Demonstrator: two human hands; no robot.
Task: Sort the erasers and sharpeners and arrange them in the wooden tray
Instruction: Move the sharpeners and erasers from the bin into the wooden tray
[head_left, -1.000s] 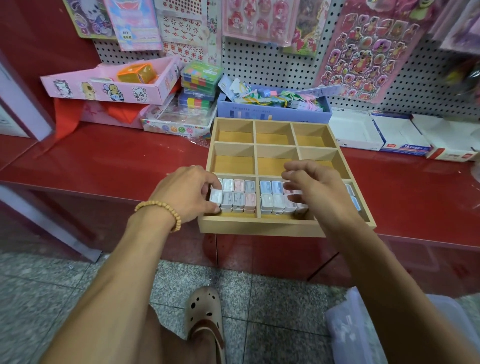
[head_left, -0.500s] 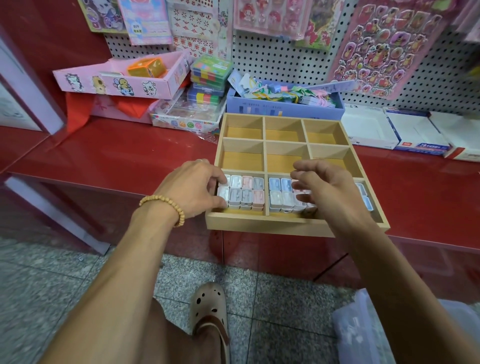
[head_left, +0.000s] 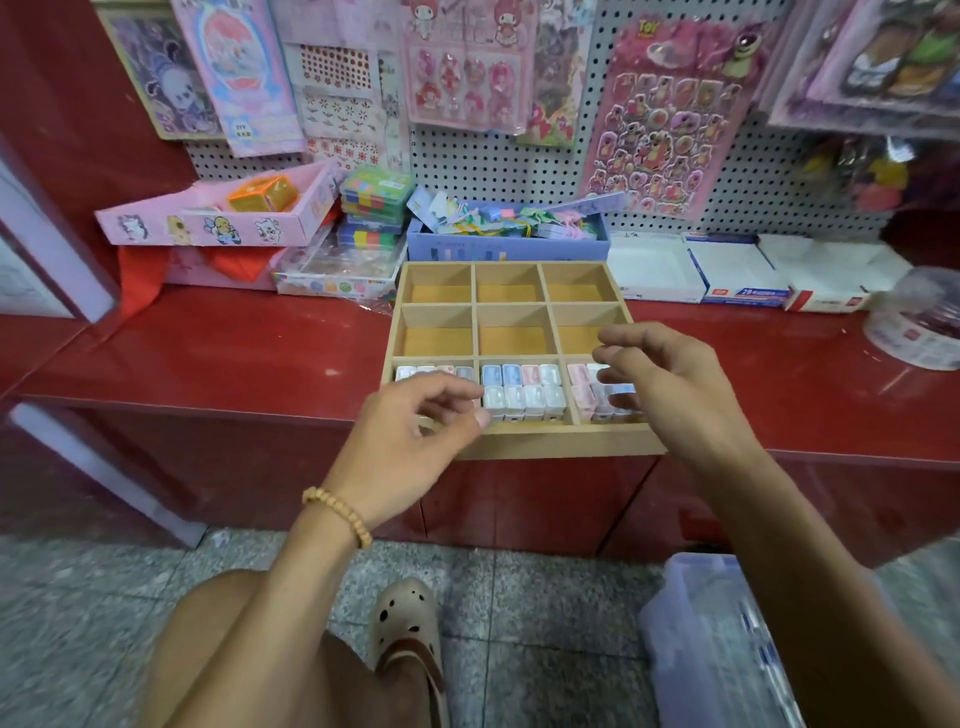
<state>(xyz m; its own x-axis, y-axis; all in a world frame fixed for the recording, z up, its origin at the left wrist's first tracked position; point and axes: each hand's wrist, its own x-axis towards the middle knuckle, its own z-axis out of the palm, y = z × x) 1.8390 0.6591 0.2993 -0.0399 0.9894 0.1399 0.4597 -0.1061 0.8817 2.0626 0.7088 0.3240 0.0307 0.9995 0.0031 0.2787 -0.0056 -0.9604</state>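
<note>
On the glossy red counter (head_left: 208, 353), going from the left, a long pink cardboard box with cartoon animal stickers (head_left: 218, 223) sits tilted on other packages and holds an orange translucent cube (head_left: 264, 193). Just to its right stands a stack of multicoloured flat plastic cases (head_left: 375, 210), and beside that a pale blue cardboard box heaped with mixed stationery (head_left: 506, 244).

In front of the blue box, the light wooden nine-compartment tray (head_left: 511, 449) juts its front edge over the counter's lip. Its back and middle rows show bare bottoms. The front row holds small pastel erasers and sharpeners (head_left: 522, 389) in white, blue, pink and grey, packed upright in tidy rows in all three compartments.

The left hand (head_left: 410, 441), with a wooden bead bracelet (head_left: 340, 512) at the wrist, hovers over the front-left compartment. Its grip is loosely curled, thumb and forefinger close together, and I cannot tell whether they pinch anything. The right hand (head_left: 670, 384) hangs above the front-right compartment with fingers bent and spread, holding nothing that shows.

Farther right lie white open cardboard boxes with red-and-blue print (head_left: 743, 275), then a clear round plastic tub (head_left: 919, 322). Below, on the speckled grey tile floor (head_left: 67, 623), a beige perforated clog (head_left: 408, 629) shows, and a translucent lidded plastic bin (head_left: 701, 634) stands right of it.
</note>
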